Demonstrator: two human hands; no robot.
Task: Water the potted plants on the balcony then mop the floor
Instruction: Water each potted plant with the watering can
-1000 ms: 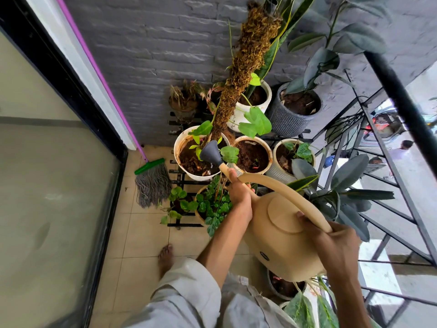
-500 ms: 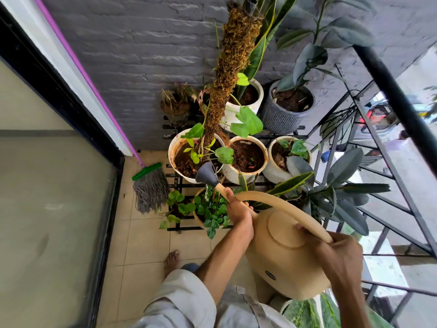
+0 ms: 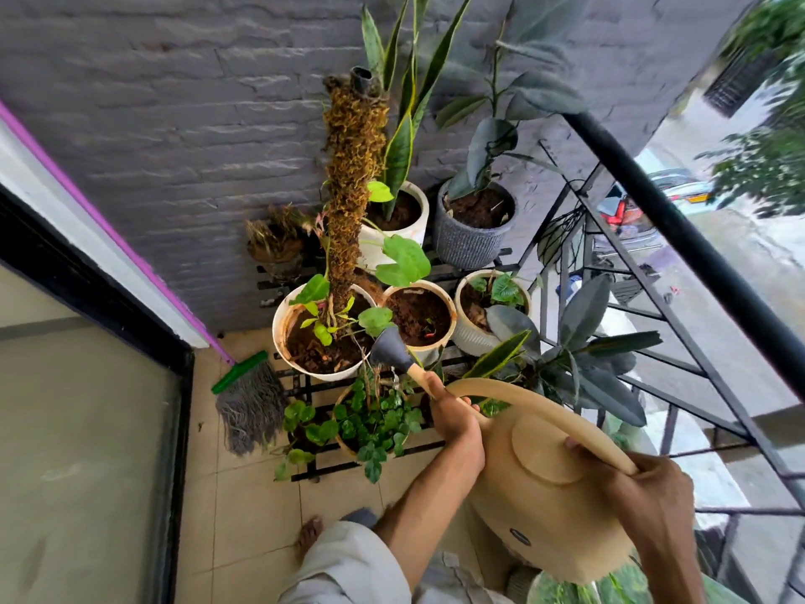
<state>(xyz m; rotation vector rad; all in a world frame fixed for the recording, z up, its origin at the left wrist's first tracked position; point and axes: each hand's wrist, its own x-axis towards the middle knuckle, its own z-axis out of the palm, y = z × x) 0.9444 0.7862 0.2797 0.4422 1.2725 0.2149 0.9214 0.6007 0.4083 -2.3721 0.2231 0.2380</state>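
Balcony floor (image 3: 244,507) tiled, grey brick wall (image 3: 174,102) behind, potted plants on a black rack (image 3: 305,388). My right hand (image 3: 644,494) grips the handle of the beige can (image 3: 540,486); my left hand (image 3: 457,422) clasps its spout base. Rose (image 3: 389,353) sits above the low ivy pot (image 3: 374,418). Mop (image 3: 248,403) leans against the wall, left of the rack.

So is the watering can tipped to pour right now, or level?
Tipped: the watering can leans spout-down, its rose above the small leafy pot.
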